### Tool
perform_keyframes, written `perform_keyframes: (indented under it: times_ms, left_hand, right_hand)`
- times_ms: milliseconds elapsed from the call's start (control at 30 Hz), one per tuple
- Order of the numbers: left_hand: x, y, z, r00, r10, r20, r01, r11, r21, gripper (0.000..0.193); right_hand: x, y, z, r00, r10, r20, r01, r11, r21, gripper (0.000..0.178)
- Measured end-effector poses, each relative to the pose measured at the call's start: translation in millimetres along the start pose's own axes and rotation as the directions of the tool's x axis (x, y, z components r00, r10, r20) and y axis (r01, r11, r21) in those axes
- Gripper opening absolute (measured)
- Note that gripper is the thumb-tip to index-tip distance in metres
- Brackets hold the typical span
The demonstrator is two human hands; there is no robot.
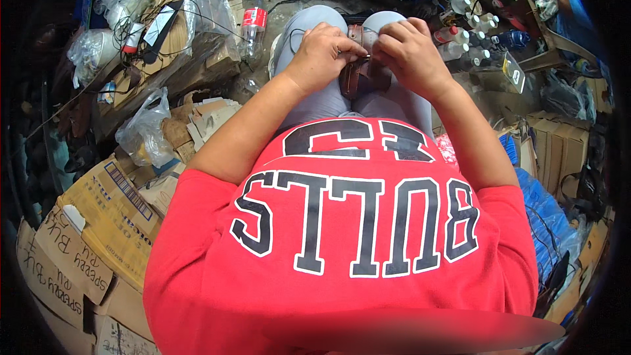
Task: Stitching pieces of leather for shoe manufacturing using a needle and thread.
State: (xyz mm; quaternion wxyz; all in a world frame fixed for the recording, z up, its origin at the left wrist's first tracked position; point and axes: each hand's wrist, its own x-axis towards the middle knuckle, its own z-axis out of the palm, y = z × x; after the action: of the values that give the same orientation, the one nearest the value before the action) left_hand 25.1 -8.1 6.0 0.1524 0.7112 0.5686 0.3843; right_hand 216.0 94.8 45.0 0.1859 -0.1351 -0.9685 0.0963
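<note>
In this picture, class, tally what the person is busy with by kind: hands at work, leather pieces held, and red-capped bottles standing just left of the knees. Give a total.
Hands: 2, left hand and right hand, both with a grip on the leather.
Brown leather piece: 1, on the lap.
Red-capped bottle: 1.
Total: 4.
</note>
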Motion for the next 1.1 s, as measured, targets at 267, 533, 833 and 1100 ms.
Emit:
perform_keyframes:
  times_ms: [267,533,833,1100]
  left_hand:
    - [-14.4,5.5,-8.0,0.999,-0.041,-0.025,0.043,0.996,0.083,0.027]
    - [-17.5,2.4,-0.6,0.992,-0.126,-0.010,0.127,0.988,0.092,0.025]
    - [-15.9,14.1,9.8,0.972,-0.228,-0.058,0.235,0.955,0.181,0.015]
    - [-7.1,12.6,12.9,0.962,-0.268,-0.053,0.272,0.959,0.086,0.012]
  right_hand:
    - [1.9,15.4,-14.5,0.997,0.071,0.037,-0.076,0.984,0.164,0.016]
    - [-17.3,17.4,8.7,0.931,0.281,0.232,-0.356,0.842,0.406,0.016]
    - [-22.3,5.8,27.2,0.904,0.395,0.161,-0.424,0.788,0.445,0.014]
    - [-11.2,1.1,26.0,0.744,0.563,0.360,-0.650,0.485,0.585,0.013]
